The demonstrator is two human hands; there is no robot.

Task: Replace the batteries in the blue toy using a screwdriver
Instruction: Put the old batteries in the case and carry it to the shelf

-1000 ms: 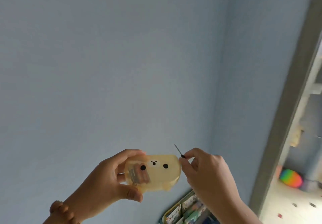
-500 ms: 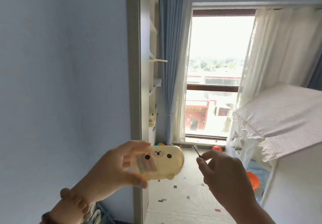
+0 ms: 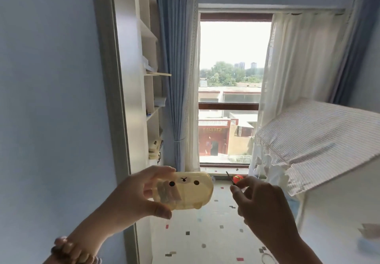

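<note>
Screwdriver [image 3: 229, 176] is tiny, just a thin dark shaft poking up and to the left out of the right hand [image 3: 261, 204], which has its thumb and fingertips pinched together around the handle end. The left hand [image 3: 131, 198] is clamped on a pale yellow see-through case [image 3: 186, 190] with a little cartoon face on it, thumb underneath and fingers over the top at its left end, so the right end sticks out free. It's held up in mid air in front of the window [image 3: 230, 91], and the two hands are near each other but not touching. Honestly nothing blue and toy-like is in sight, so this yellow thing is what's being worked on as far as I can tell. There's something greyish inside it, but I can't make out what. My guess on handling: light, hard, smooth plastic, so kind of slippery and probably easy to crack if you squeeze the thin walls. I'd keep gripping it by the long edges like that, not the flat faces, and go gently with that skinny driver since a tip that small will slip out easily.
</note>
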